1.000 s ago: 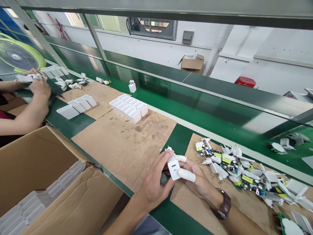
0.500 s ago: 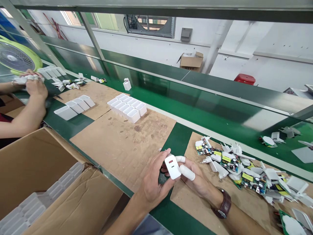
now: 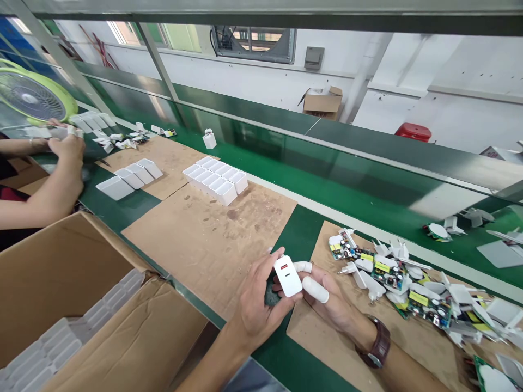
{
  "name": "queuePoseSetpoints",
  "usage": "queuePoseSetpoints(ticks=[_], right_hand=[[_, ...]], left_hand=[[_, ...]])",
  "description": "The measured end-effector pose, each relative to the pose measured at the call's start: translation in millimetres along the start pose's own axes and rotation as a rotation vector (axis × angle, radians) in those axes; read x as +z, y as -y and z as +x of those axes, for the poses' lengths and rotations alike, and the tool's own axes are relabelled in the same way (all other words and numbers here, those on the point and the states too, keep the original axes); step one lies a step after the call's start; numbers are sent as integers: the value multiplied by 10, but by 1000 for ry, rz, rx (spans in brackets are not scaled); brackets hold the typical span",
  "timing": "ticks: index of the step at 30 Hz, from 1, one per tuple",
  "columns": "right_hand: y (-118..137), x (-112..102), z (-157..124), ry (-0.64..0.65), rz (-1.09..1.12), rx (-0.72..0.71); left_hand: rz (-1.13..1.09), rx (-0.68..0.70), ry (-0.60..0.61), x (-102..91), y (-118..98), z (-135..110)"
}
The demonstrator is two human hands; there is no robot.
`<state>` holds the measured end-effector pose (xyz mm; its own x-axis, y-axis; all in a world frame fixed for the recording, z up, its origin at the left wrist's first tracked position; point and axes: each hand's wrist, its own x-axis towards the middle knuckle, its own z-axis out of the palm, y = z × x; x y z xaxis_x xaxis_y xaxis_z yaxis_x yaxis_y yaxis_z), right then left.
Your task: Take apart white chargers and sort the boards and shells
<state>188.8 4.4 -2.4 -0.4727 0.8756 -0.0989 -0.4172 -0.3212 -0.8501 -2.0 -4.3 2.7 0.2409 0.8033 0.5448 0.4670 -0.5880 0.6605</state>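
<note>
In the head view a white charger [image 3: 289,276] with one red and one dark port slot faces me. My left hand [image 3: 254,296] is closed around it, fingers at its top and left side, thumb near its lower end. From the other side my right hand [image 3: 324,296] pinches at the charger's right edge; its thumb and forefinger wear white finger covers. Part of the right fingers is hidden behind the charger. Beyond the hands, a block of open white housings [image 3: 214,177] stands in rows on a cardboard sheet [image 3: 204,234].
A heap of circuit boards and white plug parts [image 3: 408,283] lies at right. An open carton [image 3: 163,321] with white housings stands at lower left. Another person's hands [image 3: 67,141] work at far left, near a green fan [image 3: 35,98]. One white piece [image 3: 210,140] sits on the green belt.
My hands keep their hold on the charger, almost unmoved. The scene shifts slightly rightward in view. At far left the other person's hands have moved a little.
</note>
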Motion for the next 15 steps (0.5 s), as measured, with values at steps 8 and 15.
queuePoseSetpoints(ticks=[8, 15], right_hand=[[-5, 1, 0, 28, -9, -21], [58, 70, 15, -16, 16, -83]], left_hand=[[54, 155, -12, 0, 9, 17], [98, 210, -27, 4, -15, 35]])
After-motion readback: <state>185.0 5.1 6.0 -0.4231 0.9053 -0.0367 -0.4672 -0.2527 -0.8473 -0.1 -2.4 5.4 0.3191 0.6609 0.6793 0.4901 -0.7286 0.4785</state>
